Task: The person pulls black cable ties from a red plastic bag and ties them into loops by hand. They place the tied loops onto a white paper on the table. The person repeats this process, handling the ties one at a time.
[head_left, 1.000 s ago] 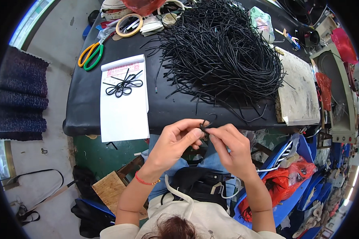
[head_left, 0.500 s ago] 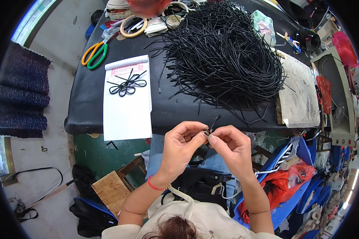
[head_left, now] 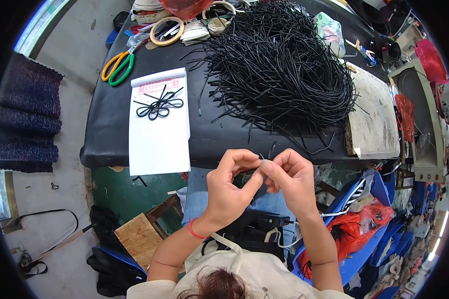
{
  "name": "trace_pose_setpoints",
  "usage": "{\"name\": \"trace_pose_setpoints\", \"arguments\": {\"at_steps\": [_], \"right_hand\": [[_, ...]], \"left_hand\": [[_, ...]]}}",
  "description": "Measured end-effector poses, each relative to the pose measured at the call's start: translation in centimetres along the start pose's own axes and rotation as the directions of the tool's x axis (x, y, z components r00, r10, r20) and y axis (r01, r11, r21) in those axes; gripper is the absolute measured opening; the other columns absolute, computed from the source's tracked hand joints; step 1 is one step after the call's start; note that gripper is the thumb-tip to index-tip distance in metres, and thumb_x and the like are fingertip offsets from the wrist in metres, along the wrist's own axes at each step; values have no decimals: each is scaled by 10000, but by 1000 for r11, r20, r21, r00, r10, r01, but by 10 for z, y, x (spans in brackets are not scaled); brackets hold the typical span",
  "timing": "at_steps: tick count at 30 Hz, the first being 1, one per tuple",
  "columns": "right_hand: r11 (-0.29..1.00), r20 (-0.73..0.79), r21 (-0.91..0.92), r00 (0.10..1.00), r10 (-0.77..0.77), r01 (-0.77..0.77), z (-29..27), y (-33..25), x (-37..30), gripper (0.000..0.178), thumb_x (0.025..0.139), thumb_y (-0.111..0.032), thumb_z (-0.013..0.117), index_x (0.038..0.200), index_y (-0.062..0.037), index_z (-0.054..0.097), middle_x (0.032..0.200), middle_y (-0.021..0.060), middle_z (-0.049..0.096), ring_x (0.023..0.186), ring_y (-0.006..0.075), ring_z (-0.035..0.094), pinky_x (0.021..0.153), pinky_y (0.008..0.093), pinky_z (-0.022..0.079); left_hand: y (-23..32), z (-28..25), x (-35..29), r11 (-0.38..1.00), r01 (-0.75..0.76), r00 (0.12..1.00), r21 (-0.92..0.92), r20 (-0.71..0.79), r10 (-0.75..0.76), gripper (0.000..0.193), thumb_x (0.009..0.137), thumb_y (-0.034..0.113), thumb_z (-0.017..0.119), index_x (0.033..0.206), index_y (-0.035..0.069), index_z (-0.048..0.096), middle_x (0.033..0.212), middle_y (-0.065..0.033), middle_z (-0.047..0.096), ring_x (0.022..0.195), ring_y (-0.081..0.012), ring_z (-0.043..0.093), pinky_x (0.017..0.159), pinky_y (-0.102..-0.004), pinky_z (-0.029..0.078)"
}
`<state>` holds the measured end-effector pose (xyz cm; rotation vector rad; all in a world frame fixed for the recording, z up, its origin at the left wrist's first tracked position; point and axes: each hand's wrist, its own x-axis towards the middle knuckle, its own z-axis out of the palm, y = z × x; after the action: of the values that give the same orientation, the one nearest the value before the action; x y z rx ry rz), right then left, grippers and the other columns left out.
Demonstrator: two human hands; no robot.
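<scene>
My left hand [head_left: 233, 182] and my right hand [head_left: 293, 179] meet just off the table's near edge, fingertips pinched together. Between them is a thin black cord [head_left: 272, 148]; one end sticks up past the fingers, and the rest is mostly hidden by them. On a white paper pad [head_left: 159, 144] to the left lie several black cord pieces bent into loops [head_left: 159, 105], with straight ends pointing away from me. A large heap of black cords [head_left: 289, 70] covers the middle and right of the table beyond my hands.
Scissors [head_left: 118, 69] with orange and green handles lie at the table's left, near a tape roll [head_left: 166, 31]. A stained pale board [head_left: 374, 114] rests at the right. Below it, a blue bin [head_left: 354, 259] holds red plastic bags. A wooden stool [head_left: 139, 239] stands lower left.
Both hands have shifted slightly and changed their pinch on the cord. The right hand's fingers have spread a little, and the cord's upper end now stands more upright.
</scene>
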<state>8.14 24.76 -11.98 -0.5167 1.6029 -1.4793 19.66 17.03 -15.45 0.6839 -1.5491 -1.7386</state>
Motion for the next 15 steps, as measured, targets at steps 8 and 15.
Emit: {"name": "trace_pose_setpoints", "arguments": {"at_steps": [8, 15], "right_hand": [[909, 195, -237, 934, -300, 342, -16, 13, 8, 195, 820, -160, 680, 894, 4, 604, 977, 46, 564, 716, 39, 506, 601, 179, 386], [990, 83, -101, 992, -91, 99, -7, 10, 1, 171, 905, -162, 569, 925, 7, 566, 811, 2, 580, 729, 40, 492, 638, 192, 405]], "left_hand": [[20, -15, 8, 983, 58, 962, 172, 254, -101, 352, 785, -28, 633, 1079, -1, 440, 918, -113, 647, 880, -126, 618, 801, -264, 494], [24, -17, 10, 977, 70, 930, 202, 342, -137, 394, 782, 17, 624, 1122, -6, 426, 888, -131, 665, 804, -219, 664, 749, -309, 503]]}}
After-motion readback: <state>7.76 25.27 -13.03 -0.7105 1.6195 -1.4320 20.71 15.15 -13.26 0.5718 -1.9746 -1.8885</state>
